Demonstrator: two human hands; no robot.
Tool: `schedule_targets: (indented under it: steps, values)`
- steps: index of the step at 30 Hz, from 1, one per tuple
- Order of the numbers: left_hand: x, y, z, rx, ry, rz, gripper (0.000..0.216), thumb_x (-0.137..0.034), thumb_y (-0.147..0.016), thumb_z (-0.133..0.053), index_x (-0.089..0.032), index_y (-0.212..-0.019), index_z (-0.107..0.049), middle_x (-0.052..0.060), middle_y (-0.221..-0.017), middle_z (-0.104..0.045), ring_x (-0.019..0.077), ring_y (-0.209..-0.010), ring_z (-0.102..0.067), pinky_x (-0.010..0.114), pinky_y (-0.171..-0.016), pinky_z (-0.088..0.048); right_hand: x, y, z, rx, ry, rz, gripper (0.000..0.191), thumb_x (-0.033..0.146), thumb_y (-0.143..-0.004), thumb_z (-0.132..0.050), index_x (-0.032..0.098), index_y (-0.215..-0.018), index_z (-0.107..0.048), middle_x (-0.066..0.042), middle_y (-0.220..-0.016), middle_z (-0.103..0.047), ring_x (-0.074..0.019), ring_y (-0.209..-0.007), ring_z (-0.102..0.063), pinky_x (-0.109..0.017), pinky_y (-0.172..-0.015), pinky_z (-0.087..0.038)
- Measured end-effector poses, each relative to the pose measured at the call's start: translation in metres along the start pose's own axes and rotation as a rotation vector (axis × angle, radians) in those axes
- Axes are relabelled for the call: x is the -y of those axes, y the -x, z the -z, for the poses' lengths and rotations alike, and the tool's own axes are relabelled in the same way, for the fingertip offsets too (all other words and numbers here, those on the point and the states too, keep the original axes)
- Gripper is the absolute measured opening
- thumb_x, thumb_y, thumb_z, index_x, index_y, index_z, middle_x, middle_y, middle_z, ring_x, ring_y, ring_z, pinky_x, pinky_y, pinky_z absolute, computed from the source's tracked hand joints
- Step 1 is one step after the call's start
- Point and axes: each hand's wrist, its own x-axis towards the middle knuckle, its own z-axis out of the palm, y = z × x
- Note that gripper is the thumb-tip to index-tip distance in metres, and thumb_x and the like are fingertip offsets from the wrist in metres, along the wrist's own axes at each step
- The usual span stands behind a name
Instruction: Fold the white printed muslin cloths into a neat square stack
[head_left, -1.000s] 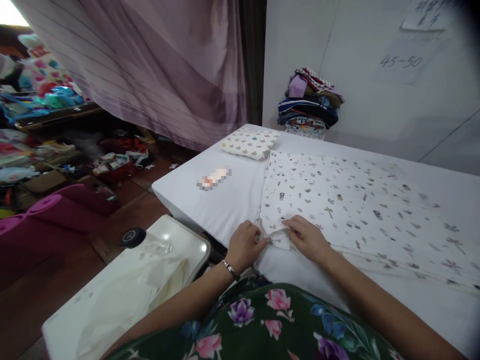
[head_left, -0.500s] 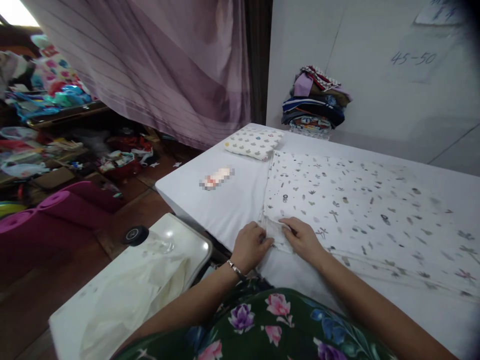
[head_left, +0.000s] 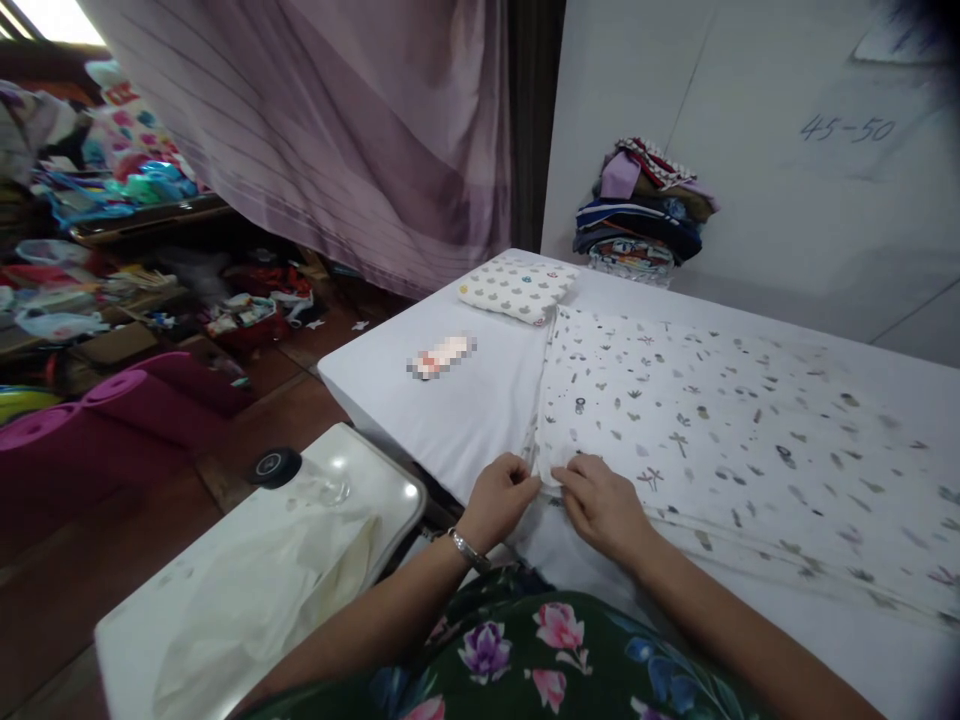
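A white cloth printed with small plants and animals (head_left: 697,420) lies spread over the white-covered table (head_left: 375,400). Its near left corner is between my hands. My left hand (head_left: 501,498), with a silver bracelet at the wrist, pinches the cloth's left edge at that corner. Just to the right, my right hand (head_left: 600,500) rests on the same corner, its fingers bent and pressed onto the fabric. The corner layer lies folded fairly flat under the fingertips. A second printed cloth, folded into a pad (head_left: 517,288), sits beyond the cloth's far left corner.
A blurred-out item (head_left: 442,357) lies on the table's left part. Folded clothes are stacked (head_left: 641,210) against the wall. At lower left stands a low white stand (head_left: 172,590) with a translucent bag and a black round object (head_left: 275,467). Pink rolled mats (head_left: 112,430) lie beyond.
My right hand has moved closer to my left, and the lifted flap of cloth at the corner now lies flatter. The view has shifted slightly left.
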Motion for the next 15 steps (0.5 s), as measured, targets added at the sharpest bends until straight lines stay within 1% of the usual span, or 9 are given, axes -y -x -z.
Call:
schedule_targets:
  steps: [2, 4, 7, 10, 12, 15]
  values:
    - [0.000, 0.000, 0.000, 0.012, 0.031, 0.020, 0.013, -0.027, -0.068, -0.054, -0.017, -0.061, -0.049, -0.004, -0.058, -0.048, 0.0095, -0.056, -0.043, 0.021, -0.052, -0.032, 0.003, -0.002, 0.000, -0.011, -0.014, 0.013, 0.024, 0.017, -0.081, -0.045, 0.018, -0.101, -0.059, -0.010, -0.096, -0.054, -0.0213, -0.088, -0.049, -0.032, -0.072, -0.044]
    - [0.000, 0.001, -0.001, 0.055, 0.111, 0.063, 0.013, -0.027, -0.068, -0.053, -0.017, -0.060, -0.047, -0.005, -0.053, -0.044, 0.0082, -0.051, -0.040, 0.021, -0.049, -0.030, 0.006, -0.003, 0.000, -0.018, -0.025, 0.027, 0.023, 0.020, -0.083, -0.045, 0.017, -0.101, -0.059, -0.011, -0.097, -0.054, -0.0216, -0.088, -0.049, -0.033, -0.073, -0.043]
    - [-0.002, 0.001, -0.002, 0.142, 0.298, 0.140, 0.013, -0.027, -0.068, -0.052, -0.018, -0.061, -0.044, -0.007, -0.044, -0.039, 0.0070, -0.041, -0.036, 0.020, -0.043, -0.028, 0.008, -0.003, -0.004, -0.024, -0.016, 0.058, 0.028, 0.027, -0.085, -0.046, 0.015, -0.109, -0.054, -0.011, -0.095, -0.055, -0.0215, -0.086, -0.049, -0.034, -0.073, -0.043]
    - [-0.005, 0.000, -0.004, 0.193, 0.428, 0.191, 0.017, -0.031, -0.068, -0.053, -0.019, -0.062, -0.043, -0.008, -0.039, -0.038, 0.0061, -0.035, -0.034, 0.019, -0.039, -0.023, 0.007, -0.002, -0.012, -0.060, 0.025, 0.098, 0.029, 0.023, -0.087, -0.043, 0.013, -0.113, -0.051, -0.010, -0.092, -0.057, -0.0214, -0.084, -0.049, -0.034, -0.070, -0.043]
    - [-0.007, 0.000, -0.003, 0.215, 0.489, 0.229, 0.023, -0.038, -0.070, -0.053, -0.019, -0.064, -0.042, -0.008, -0.037, -0.038, 0.0059, -0.033, -0.033, 0.018, -0.038, -0.018, 0.006, -0.002, -0.016, -0.101, 0.040, 0.118, 0.026, 0.017, -0.087, -0.040, 0.013, -0.110, -0.051, -0.009, -0.089, -0.057, -0.0204, -0.081, -0.049, -0.032, -0.068, -0.042]
    - [-0.009, -0.002, -0.003, 0.244, 0.521, 0.287, 0.035, -0.053, -0.073, -0.050, -0.019, -0.068, -0.042, -0.007, -0.035, -0.038, 0.0066, -0.031, -0.032, 0.019, -0.036, -0.014, 0.006, -0.004, -0.019, -0.147, 0.027, 0.122, 0.024, 0.013, -0.087, -0.038, 0.014, -0.106, -0.052, -0.008, -0.083, -0.056, -0.0189, -0.076, -0.048, -0.030, -0.064, -0.041]
